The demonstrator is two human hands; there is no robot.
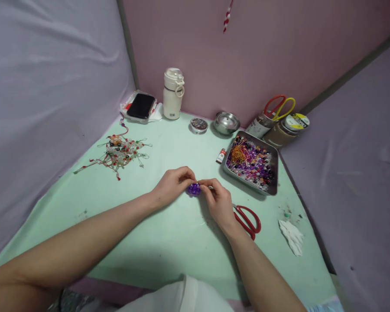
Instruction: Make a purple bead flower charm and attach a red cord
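Forearms [95, 236] converge, purple beads [194, 190] between the hands [170, 187] [219, 204].

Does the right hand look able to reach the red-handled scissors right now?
Probably yes: the red-handled scissors lie close beside the right hand, partly hidden by it but with nothing seen on top. That hand is holding purple beadwork, though, so would likely let go first.

Bold lettering on yellow-and-white lid [296, 122], beyond right hand [218, 203]: not legible. Bottle [172, 102] label [172, 115], beyond left hand [173, 185]: too small.
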